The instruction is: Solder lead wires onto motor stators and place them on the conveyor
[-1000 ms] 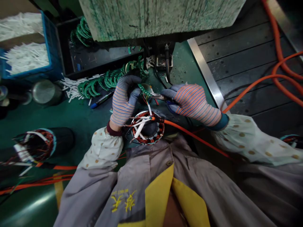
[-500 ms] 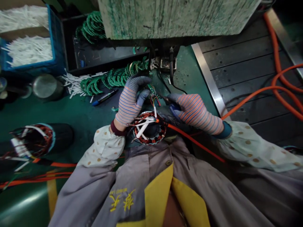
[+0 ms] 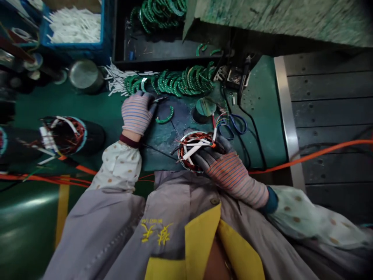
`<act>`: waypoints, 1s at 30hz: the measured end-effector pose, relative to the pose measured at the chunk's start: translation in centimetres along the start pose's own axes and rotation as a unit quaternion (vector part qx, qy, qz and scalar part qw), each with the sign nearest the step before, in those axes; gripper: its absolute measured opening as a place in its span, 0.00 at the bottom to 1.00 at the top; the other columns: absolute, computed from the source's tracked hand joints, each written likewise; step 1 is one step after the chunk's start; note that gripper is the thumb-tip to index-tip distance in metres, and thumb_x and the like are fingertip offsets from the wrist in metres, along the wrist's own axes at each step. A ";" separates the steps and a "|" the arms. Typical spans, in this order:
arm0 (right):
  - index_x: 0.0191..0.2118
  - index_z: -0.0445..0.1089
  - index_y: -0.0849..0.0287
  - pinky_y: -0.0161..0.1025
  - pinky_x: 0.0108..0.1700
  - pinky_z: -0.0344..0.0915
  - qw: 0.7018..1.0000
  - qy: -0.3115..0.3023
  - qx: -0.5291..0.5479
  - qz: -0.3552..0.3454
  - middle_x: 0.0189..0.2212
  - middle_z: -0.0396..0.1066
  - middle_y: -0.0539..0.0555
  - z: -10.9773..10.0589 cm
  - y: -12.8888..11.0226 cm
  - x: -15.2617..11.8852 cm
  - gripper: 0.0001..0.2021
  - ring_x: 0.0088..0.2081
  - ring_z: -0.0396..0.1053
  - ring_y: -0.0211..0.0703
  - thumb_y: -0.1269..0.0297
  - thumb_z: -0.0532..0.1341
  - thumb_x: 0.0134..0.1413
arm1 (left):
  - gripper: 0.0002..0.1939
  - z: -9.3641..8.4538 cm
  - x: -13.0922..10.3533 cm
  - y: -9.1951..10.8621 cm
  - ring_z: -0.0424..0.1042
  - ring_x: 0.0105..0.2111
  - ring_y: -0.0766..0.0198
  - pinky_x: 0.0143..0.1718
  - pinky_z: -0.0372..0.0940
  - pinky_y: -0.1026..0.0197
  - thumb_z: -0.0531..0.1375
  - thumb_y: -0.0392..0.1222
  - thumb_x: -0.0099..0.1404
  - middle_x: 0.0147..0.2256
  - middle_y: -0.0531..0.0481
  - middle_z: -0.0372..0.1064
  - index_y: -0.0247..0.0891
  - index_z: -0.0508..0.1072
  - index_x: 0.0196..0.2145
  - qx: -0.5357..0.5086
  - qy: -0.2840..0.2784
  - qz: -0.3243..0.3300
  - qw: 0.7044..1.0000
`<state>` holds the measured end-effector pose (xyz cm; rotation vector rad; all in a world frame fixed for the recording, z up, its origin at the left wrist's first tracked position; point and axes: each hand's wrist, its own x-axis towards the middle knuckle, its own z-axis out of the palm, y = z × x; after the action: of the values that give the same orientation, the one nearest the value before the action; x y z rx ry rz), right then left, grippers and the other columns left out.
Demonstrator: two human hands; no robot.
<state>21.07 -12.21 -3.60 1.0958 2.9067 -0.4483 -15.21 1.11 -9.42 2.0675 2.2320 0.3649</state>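
Note:
My left hand [image 3: 136,112], in a striped glove with grey fingers, is closed over a marker pen [image 3: 161,100]; the pen's end pokes out past the fingers. A wound motor stator [image 3: 186,165] with copper coils and white sleeves sits at the table's front edge. My right hand [image 3: 225,165] grips its right side, fingers reaching into the ring and partly hidden. Thin coloured wires [image 3: 219,119] rise from the stator. Just beyond them lie blue-handled scissors [image 3: 239,123]. A green curved strip [image 3: 165,116] rests between my left hand and a green-topped cylinder [image 3: 205,109].
A row of green curved strips [image 3: 186,82] lies along a black tray [image 3: 163,58]. White sleeves fill a blue bin [image 3: 101,29] near a metal tin [image 3: 86,76]. Another stator [image 3: 78,134] lies left. An orange cable [image 3: 320,149] crosses right, over the metal edge [image 3: 284,101].
The scissors have left my right hand and lie on the table; that hand has moved down onto the stator. My left hand has gone left to the marker pen. The view has shifted left.

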 end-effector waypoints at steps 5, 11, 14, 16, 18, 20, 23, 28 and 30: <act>0.69 0.85 0.49 0.63 0.69 0.80 0.997 0.016 -0.063 -0.036 0.63 0.90 0.60 0.3 0.6 1.3 0.24 0.61 0.87 0.58 0.77 0.62 0.79 | 0.23 -5.3 -7.4 1.9 0.86 0.59 0.48 0.62 0.77 0.51 0.58 0.57 0.89 0.62 0.46 0.87 0.48 0.83 0.69 -0.166 -0.048 0.142 0.975; 0.67 0.87 0.48 0.58 0.66 0.75 0.993 0.040 -0.098 -0.042 0.61 0.91 0.60 0.2 0.7 0.2 0.22 0.62 0.84 0.58 0.73 0.66 0.77 | 0.20 -8.9 -13.6 3.6 0.86 0.42 0.53 0.38 0.68 0.54 0.59 0.52 0.89 0.47 0.51 0.88 0.56 0.89 0.64 -0.096 -0.176 0.183 0.963; 0.61 0.89 0.45 0.55 0.61 0.74 0.992 0.046 -0.110 -0.048 0.54 0.92 0.57 0.7 1.0 1.2 0.20 0.56 0.84 0.56 0.73 0.65 0.76 | 0.21 -8.4 -12.5 1.6 0.84 0.45 0.48 0.40 0.68 0.50 0.60 0.57 0.89 0.49 0.49 0.87 0.56 0.88 0.66 -0.055 -0.103 0.101 0.988; 0.55 0.90 0.44 0.54 0.56 0.72 0.994 0.029 -0.098 -0.044 0.49 0.93 0.55 0.5 1.7 2.1 0.17 0.52 0.84 0.55 0.70 0.64 0.77 | 0.25 -7.7 -10.9 0.6 0.81 0.50 0.42 0.45 0.69 0.45 0.58 0.62 0.89 0.53 0.43 0.85 0.51 0.88 0.67 -0.008 -0.034 0.014 0.999; 0.46 0.90 0.48 0.53 0.49 0.70 0.996 0.036 -0.080 -0.028 0.41 0.91 0.57 -0.3 2.8 2.0 0.13 0.45 0.84 0.58 0.61 0.64 0.78 | 0.29 -6.8 -9.0 0.7 0.77 0.54 0.37 0.50 0.69 0.39 0.55 0.63 0.89 0.57 0.38 0.84 0.47 0.89 0.66 0.035 -0.016 -0.008 0.999; 0.40 0.88 0.51 0.52 0.43 0.67 0.995 0.084 -0.044 0.009 0.33 0.87 0.58 -1.8 4.1 0.3 0.16 0.39 0.83 0.60 0.50 0.66 0.77 | 0.30 -5.6 -7.3 2.0 0.77 0.57 0.35 0.54 0.70 0.36 0.52 0.62 0.91 0.60 0.37 0.84 0.45 0.89 0.65 0.042 -0.026 0.022 0.999; 0.43 0.89 0.50 0.51 0.42 0.69 0.979 0.177 0.045 0.092 0.34 0.87 0.57 -4.1 5.3 -5.3 0.16 0.37 0.85 0.60 0.45 0.68 0.74 | 0.27 -3.6 -5.4 4.6 0.80 0.57 0.36 0.53 0.73 0.39 0.55 0.59 0.89 0.57 0.35 0.86 0.42 0.87 0.66 0.032 -0.023 0.068 0.997; 0.42 0.89 0.49 0.57 0.46 0.71 0.908 0.229 -0.038 0.348 0.34 0.87 0.60 -5.0 6.3 -15.1 0.14 0.39 0.85 0.68 0.50 0.68 0.76 | 0.27 -2.2 -2.5 6.6 0.82 0.52 0.29 0.47 0.72 0.38 0.51 0.56 0.87 0.51 0.26 0.85 0.36 0.85 0.57 0.094 -0.083 0.152 0.980; 0.43 0.89 0.52 0.58 0.45 0.69 0.873 0.213 -0.087 0.431 0.35 0.86 0.65 -4.0 8.2 -18.0 0.18 0.40 0.84 0.69 0.50 0.63 0.79 | 0.30 -2.6 -1.7 6.3 0.82 0.50 0.26 0.45 0.73 0.35 0.46 0.56 0.87 0.48 0.28 0.85 0.39 0.84 0.55 0.123 -0.096 0.172 0.973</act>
<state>40.38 -16.88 -0.08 2.4711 2.2590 0.1026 -9.49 -0.45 -5.68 2.4977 1.8892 -0.0998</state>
